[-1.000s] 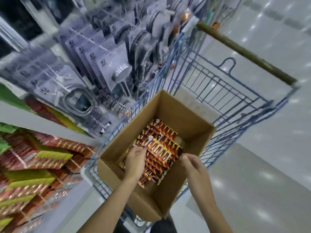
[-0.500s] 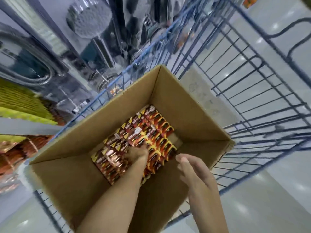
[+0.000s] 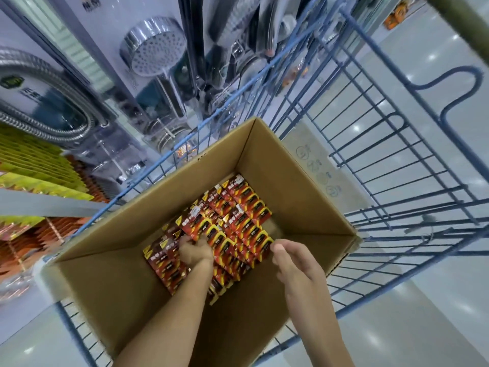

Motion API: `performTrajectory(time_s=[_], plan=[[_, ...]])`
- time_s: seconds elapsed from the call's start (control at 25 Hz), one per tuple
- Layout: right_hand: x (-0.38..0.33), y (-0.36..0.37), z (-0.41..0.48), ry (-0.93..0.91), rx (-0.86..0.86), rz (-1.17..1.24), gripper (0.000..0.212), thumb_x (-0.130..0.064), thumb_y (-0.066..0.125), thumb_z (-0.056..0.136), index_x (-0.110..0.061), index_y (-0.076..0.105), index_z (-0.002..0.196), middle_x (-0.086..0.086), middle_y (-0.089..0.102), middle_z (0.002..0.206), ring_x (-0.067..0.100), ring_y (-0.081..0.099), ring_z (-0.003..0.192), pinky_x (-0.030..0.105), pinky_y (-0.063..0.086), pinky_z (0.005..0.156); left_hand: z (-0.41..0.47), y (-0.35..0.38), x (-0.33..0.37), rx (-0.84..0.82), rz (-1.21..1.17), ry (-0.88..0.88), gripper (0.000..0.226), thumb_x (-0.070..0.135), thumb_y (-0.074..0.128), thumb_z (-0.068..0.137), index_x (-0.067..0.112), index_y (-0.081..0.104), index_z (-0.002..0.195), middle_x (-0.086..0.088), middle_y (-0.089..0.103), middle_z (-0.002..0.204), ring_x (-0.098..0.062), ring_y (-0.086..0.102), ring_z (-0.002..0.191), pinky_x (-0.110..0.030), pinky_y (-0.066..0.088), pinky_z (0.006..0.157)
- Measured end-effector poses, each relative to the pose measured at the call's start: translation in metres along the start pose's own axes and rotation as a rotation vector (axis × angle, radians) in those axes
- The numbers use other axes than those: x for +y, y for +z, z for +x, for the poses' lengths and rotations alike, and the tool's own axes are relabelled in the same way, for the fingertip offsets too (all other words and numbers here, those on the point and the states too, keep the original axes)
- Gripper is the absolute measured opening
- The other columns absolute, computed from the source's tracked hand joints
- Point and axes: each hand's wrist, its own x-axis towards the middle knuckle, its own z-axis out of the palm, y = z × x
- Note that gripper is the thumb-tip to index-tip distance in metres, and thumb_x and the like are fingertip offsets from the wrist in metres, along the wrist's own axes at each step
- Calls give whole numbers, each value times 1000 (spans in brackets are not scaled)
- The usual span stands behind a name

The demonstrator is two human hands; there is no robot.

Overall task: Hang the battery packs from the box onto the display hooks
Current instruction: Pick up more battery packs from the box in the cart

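The red-and-yellow carded battery packs (image 3: 239, 221) lie flat and face up in overlapping rows on the bottom of the open brown cardboard box (image 3: 288, 181), which sits in a blue wire cart (image 3: 397, 160). Their long edges seem to run parallel with the box's far right wall, with the yellow-cornered ends turned toward the shelf side. Hang holes are too small to make out.

The left hand (image 3: 197, 251) reaches deep into the box. Its fingers dip among the packs, and whether they have closed on one cannot be told. The right hand (image 3: 293, 260) hovers above the near right rim, fingers straight and holding nothing.

Each pack is probably light, a stiff card with a slick blister, so the stack may slide. The best hold is likely a pinch on the bare card edge, not the blister.
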Motion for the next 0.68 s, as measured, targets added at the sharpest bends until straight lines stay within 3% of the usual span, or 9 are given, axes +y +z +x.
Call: performTrajectory(time_s=[0.12, 0.28, 0.36, 0.48, 0.6, 0.68], plan=[[-7, 4, 32, -46, -2, -146, 18, -33, 59, 102, -25, 68, 116, -11, 69, 109, 5, 63, 103, 24, 47, 85, -28, -29, 13, -45, 105, 159, 32, 6, 63, 100, 4, 57, 132, -16, 66, 129, -33, 63, 123, -38, 51, 95], [6, 33, 130, 67, -61, -482, 5, -21, 56, 99, -18, 61, 99, -2, 62, 92, 14, 59, 82, 30, 45, 74, -69, -98, 29, -166, 101, 250, 24, 16, 62, 102, 18, 68, 126, -2, 71, 122, -16, 66, 103, -23, 52, 84], [29, 54, 170, 153, -115, -651, 15, -25, 54, 100, -15, 65, 106, 7, 65, 105, 25, 63, 98, 33, 45, 85, -87, -142, 41, -267, 35, 220, 22, 24, 64, 102, 32, 69, 122, 2, 76, 114, -17, 75, 94, -32, 60, 78], [58, 75, 200, 237, -150, -771, 30, -24, 55, 104, -11, 57, 131, 11, 58, 133, 28, 56, 125, 36, 44, 102, -102, -192, 66, -365, -2, 216, 18, 19, 66, 100, 34, 73, 106, 5, 81, 93, -18, 79, 79, -39, 60, 71], [77, 88, 213, 294, -192, -810, 47, -24, 53, 106, -8, 42, 148, 14, 47, 149, 30, 46, 138, 38, 38, 112, -96, -218, 80, -431, -47, 196, 21, 15, 68, 96, 32, 75, 106, 2, 81, 96, -23, 80, 82, -45, 59, 78], [81, 87, 216, 339, -176, -683, 57, -23, 59, 103, -6, 38, 152, 16, 43, 154, 33, 44, 141, 39, 39, 112, -87, -219, 79, -477, -69, 180, 22, 15, 67, 95, 31, 75, 109, 0, 81, 101, -24, 79, 88, -47, 59, 82]])
